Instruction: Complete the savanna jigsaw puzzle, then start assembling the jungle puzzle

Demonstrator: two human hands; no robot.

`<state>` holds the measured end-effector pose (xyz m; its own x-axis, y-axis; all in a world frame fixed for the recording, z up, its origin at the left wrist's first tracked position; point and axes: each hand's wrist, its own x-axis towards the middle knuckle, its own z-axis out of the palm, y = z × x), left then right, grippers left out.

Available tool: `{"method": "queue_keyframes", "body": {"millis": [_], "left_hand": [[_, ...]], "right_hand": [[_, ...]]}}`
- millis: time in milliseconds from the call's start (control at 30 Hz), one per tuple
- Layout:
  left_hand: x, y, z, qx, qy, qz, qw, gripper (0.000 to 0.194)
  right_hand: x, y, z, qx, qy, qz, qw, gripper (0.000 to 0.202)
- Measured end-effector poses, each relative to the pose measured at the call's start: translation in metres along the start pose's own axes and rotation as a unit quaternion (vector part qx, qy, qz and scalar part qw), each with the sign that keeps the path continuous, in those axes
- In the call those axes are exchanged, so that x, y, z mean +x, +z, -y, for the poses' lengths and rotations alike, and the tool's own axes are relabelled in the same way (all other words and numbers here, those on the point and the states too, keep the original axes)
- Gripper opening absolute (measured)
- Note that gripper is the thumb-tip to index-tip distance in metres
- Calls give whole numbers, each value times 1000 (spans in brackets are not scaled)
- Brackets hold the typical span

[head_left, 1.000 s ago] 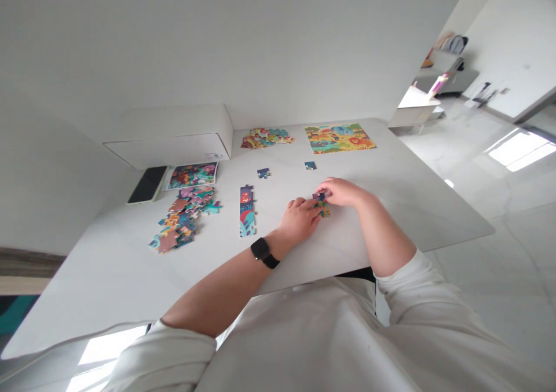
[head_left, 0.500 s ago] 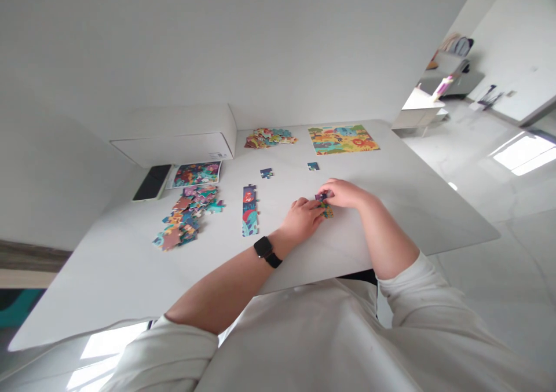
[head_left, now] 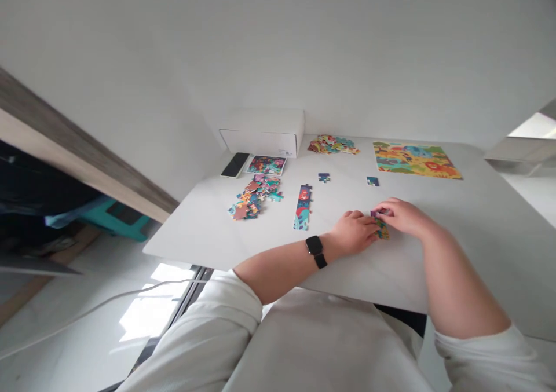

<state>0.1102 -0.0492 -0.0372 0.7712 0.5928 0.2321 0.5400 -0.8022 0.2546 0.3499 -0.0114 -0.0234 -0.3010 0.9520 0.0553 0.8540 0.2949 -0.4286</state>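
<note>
Between the pinching right hand (head_left: 405, 216) and half-curled left hand (head_left: 354, 232), jigsaw pieces (head_left: 383, 230) are held and might be bent if misaligned

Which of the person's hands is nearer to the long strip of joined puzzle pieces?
The left. The left hand is to the right of the puzzle strip; the right hand is farther right, beyond it.

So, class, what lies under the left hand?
The left hand appears to cover part of a small puzzle section; its yellow side shows, but anything wholly beneath the hand is hidden.
</note>
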Motion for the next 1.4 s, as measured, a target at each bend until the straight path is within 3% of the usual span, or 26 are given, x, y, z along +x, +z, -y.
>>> {"method": "queue_keyframes", "body": {"millis": [167,300,433,600,700,767,933,1033,1133,1300,1400], "left_hand": [[-3,-10,2,-9,2,-19,1000,33],[-4,-33,18,-36,-26,-68,997,31],[-7,-72,46,-101,-72,-156,980,32],[-25,-136,85,-184,-194,-241,933,30],[-47,-165,114,-159,-257,-247,921,38],[-66,-175,138,-139,-293,-248,913,35],[-118,-167,194,-115,-425,-299,847,30],[-140,-155,212,-109,-475,-269,831,31],[-148,-149,218,-66,-484,-212,846,28],[-144,-142,219,-4,-362,-133,923,31],[-144,-136,220,30,-327,-74,942,40]], "right_hand": [[1,2,-2,44,-10,-49,998,22],[2,2,4,50,-23,-62,997,25],[3,4,10,48,-28,-79,995,25],[3,5,13,49,-29,-85,995,24],[3,4,18,46,-30,-80,995,23],[3,4,22,41,-30,-72,996,23],[3,6,28,43,-36,-65,996,24],[4,9,27,38,-42,-63,996,25],[5,11,27,34,-50,-65,996,26],[4,13,30,36,-52,-69,996,26],[5,14,33,37,-61,-71,995,26]]}}
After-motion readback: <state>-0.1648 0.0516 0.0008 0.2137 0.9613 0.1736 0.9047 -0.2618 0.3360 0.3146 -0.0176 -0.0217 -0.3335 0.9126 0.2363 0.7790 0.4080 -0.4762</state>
